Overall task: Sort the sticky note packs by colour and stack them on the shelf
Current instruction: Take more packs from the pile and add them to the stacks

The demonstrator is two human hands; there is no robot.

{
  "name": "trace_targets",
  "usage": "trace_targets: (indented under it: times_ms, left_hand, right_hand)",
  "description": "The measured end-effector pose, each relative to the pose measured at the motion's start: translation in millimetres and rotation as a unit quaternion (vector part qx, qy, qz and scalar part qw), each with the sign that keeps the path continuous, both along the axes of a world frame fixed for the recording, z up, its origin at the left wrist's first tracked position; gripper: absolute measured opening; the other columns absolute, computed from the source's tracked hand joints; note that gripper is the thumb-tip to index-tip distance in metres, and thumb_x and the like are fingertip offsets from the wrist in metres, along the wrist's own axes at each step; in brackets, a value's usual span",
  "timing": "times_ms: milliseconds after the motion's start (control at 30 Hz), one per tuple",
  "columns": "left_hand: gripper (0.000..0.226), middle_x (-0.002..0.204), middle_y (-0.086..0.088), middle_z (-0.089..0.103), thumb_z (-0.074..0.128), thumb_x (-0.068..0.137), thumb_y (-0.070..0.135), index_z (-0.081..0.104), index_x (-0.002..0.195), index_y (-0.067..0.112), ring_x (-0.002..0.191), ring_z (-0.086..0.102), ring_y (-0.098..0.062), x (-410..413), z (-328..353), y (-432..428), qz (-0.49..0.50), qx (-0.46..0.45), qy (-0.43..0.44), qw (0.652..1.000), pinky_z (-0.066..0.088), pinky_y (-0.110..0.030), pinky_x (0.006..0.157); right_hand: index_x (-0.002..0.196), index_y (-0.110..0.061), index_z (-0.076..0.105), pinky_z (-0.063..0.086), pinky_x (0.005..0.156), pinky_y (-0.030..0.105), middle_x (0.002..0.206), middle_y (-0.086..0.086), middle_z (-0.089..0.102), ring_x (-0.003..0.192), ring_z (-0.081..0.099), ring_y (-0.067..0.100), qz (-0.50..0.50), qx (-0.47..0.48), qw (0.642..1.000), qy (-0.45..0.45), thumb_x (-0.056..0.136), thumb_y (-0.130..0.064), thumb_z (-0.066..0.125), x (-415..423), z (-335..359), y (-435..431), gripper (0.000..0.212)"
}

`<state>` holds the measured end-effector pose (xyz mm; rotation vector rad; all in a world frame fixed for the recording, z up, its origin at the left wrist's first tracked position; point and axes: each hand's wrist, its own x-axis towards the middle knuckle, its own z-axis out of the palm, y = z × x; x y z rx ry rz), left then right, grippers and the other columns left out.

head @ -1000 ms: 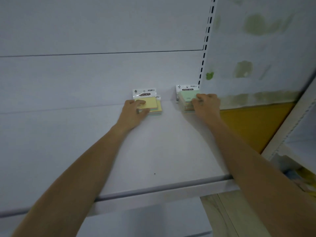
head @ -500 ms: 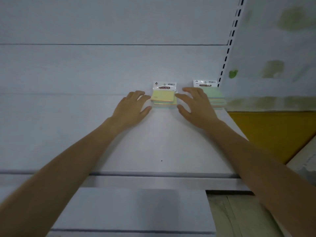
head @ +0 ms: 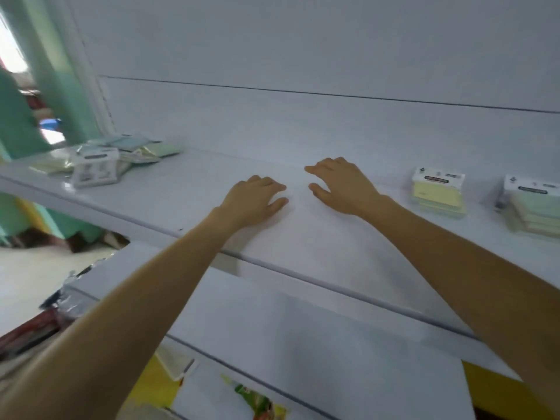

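Sticky note stacks, yellow [head: 438, 197] and green [head: 535, 209], are now sitting at three o'clock; I'm swinging both empty, open hands, left [head: 254, 199] and right [head: 342, 185], toward the unsorted pile [head: 100, 163] at ten o'clock.

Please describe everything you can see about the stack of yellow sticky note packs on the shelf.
The yellow stack is a small, neat pile of wrapped packs, apparently two or three; the exact count is unclear. The top pack shows a pale yellow pad under a white header card with a dark label bar. It lies flat on the white shelf, near the back panel, apart from the green stack to its right. No hand touches it; the right hand is to its left.
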<state>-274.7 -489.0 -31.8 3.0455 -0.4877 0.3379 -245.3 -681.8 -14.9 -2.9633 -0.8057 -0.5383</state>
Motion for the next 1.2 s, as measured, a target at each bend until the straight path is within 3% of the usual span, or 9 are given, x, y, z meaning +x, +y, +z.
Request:
trace_targets:
  times_ms: [267,600,833,1033,1200]
  left_hand:
    - [0.047,0.146,-0.004,0.041,0.032,0.097,0.039,0.037,0.140,0.021,0.134,0.036,-0.027,14,13,165,0.068,0.010,-0.022,0.997,0.034,-0.042,0.107]
    - [0.043,0.142,-0.009,0.046,0.035,0.097,0.032,0.042,0.137,0.017,0.130,0.041,-0.030,58,24,337,0.152,-0.007,-0.035,0.988,0.036,-0.045,0.103]
    - [0.041,0.142,-0.010,0.046,0.032,0.098,0.028,0.042,0.136,0.017,0.131,0.040,-0.031,122,32,416,0.208,-0.055,-0.047,0.976,0.036,-0.047,0.105]
    - [0.039,0.139,-0.011,0.048,0.034,0.098,0.024,0.043,0.135,0.016,0.129,0.043,-0.032,178,31,456,0.197,-0.061,-0.044,0.977,0.038,-0.049,0.106]
    - [0.040,0.142,-0.011,0.045,0.037,0.097,0.021,0.042,0.136,0.015,0.131,0.041,-0.031,222,23,466,0.156,-0.050,0.002,0.987,0.037,-0.047,0.107]
  right_hand:
    - [0.142,-0.019,0.029,0.030,0.108,0.042,0.147,0.010,0.036,0.133,0.034,0.030,-0.012,0.019,0.997,0.069,0.097,-0.036,0.033,23,-6,176,0.049]
    - [0.141,-0.021,0.032,0.032,0.107,0.042,0.143,0.015,0.040,0.132,0.037,0.032,0.002,0.057,0.991,0.123,0.097,-0.037,0.034,84,-10,305,0.047]
    - [0.136,-0.018,0.041,0.037,0.104,0.041,0.132,0.019,0.048,0.124,0.043,0.033,0.031,0.114,0.984,0.134,0.095,-0.034,0.039,161,-9,371,0.044]
    - [0.133,-0.018,0.046,0.036,0.106,0.042,0.135,0.019,0.046,0.126,0.041,0.035,-0.006,0.128,0.980,0.155,0.094,-0.034,0.041,214,-13,397,0.042]
    - [0.140,-0.022,0.036,0.026,0.110,0.038,0.147,0.016,0.035,0.135,0.031,0.033,-0.059,0.090,0.972,0.207,0.092,-0.041,0.044,232,-19,408,0.052]
